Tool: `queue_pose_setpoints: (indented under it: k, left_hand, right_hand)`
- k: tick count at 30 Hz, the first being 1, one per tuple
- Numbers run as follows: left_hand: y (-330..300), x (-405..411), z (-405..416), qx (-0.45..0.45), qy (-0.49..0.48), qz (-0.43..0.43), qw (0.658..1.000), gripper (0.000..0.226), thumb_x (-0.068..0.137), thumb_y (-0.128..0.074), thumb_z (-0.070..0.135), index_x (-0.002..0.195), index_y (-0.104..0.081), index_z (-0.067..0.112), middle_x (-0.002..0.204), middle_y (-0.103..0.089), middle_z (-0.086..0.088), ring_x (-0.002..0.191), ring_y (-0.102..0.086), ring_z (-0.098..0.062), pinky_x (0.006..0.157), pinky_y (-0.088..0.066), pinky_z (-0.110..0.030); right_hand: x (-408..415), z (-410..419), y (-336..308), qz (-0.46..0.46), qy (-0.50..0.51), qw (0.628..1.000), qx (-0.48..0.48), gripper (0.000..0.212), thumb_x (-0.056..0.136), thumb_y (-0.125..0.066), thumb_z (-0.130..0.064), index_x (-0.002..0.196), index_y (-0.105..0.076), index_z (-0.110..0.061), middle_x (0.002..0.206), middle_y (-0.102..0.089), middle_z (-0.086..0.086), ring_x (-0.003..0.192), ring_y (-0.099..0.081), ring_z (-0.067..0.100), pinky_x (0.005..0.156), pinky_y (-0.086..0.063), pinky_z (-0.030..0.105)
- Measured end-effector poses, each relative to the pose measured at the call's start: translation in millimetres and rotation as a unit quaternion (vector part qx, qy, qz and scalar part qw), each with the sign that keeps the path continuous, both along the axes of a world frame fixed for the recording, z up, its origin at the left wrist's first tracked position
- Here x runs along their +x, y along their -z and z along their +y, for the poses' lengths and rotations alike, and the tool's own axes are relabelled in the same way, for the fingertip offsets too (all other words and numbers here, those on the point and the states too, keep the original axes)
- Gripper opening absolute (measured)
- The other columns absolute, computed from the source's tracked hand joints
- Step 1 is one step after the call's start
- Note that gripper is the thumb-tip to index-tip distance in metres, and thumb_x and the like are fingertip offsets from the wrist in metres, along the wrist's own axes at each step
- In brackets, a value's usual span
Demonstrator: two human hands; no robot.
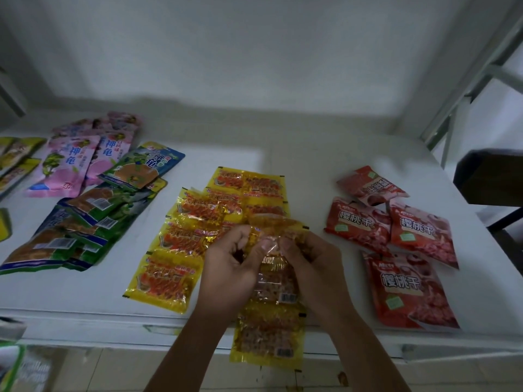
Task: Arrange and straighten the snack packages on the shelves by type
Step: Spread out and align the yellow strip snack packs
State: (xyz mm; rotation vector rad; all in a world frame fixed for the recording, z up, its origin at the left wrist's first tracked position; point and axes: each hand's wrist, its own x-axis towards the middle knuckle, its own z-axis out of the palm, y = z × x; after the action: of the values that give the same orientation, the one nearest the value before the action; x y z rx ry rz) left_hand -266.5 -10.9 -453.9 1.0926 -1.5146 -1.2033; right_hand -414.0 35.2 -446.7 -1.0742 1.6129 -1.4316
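Head view: sorting of the yellow type is in hand. Both hands hold a strip of yellow packets [268,321] by its upper end, the rest hanging below them over the shelf [325,154] edge. Left hand [229,273] and right hand [314,267] pinch it, fingers curled. The yellow pile [198,222] lies just beyond and left of the hands; red packs [396,239] to their right. Judged next: lay the strip flat onto the pile, aligned.
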Motion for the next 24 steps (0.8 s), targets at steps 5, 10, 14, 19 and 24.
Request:
queue_pose_setpoints:
  k: [5,10,14,19,24]
  left_hand:
    - [-2.7,1.6,-0.3,-0.039,-0.001,-0.031,0.999,0.039,0.094,-0.077,0.025,0.072,-0.046,0.033,0.067,-0.028,0.012,0.061,-0.034,-0.016,0.054,-0.04,-0.041]
    - [0.1,-0.4,-0.4,-0.032,0.007,-0.027,0.999,0.037,0.099,-0.07,0.029,0.07,-0.048,0.026,0.063,-0.031,0.011,0.057,-0.035,-0.017,0.052,-0.056,-0.06]
    - [-6.6,-2.2,3.1,-0.067,0.032,-0.02,0.997,0.044,0.104,-0.06,0.015,0.067,-0.054,0.037,0.056,-0.041,0.014,0.049,-0.038,-0.003,0.047,-0.04,-0.025]
    - [-5.0,-1.0,4.5,-0.06,0.036,-0.011,0.997,0.043,0.1,-0.067,0.023,0.068,-0.038,0.025,0.062,-0.027,0.009,0.055,-0.032,-0.01,0.047,-0.034,-0.031]
    - [-4.7,-1.8,4.9,-0.057,0.045,0.008,0.997,0.043,0.096,-0.063,0.044,0.066,-0.044,0.02,0.058,-0.029,0.003,0.055,-0.032,-0.01,0.053,-0.028,-0.027]
  right_hand:
    - [-1.1,1.8,-0.6,0.007,-0.003,1.0,0.015,0.02,0.098,-0.07,-0.011,0.093,-0.079,-0.028,0.088,-0.08,-0.002,0.084,-0.076,0.023,0.08,-0.061,0.046]
    - [-2.8,5.1,0.5,0.003,0.004,1.0,0.008,0.009,0.097,-0.073,-0.023,0.091,-0.08,-0.025,0.081,-0.079,0.0,0.076,-0.075,0.024,0.068,-0.058,0.035]
    - [0.1,4.0,2.1,-0.037,0.004,0.999,-0.022,0.031,0.095,-0.072,-0.045,0.088,-0.08,-0.015,0.084,-0.075,0.018,0.085,-0.071,0.044,0.076,-0.06,0.052]
    - [-7.0,-0.8,-3.3,-0.137,0.02,0.99,-0.019,0.046,0.096,-0.066,-0.051,0.095,-0.08,-0.007,0.095,-0.077,0.021,0.093,-0.074,0.039,0.082,-0.058,0.041]
    - [-12.7,1.8,1.7,-0.155,0.042,0.987,-0.005,0.013,0.088,-0.076,-0.025,0.096,-0.082,-0.017,0.099,-0.08,0.013,0.096,-0.076,0.036,0.09,-0.06,0.058]
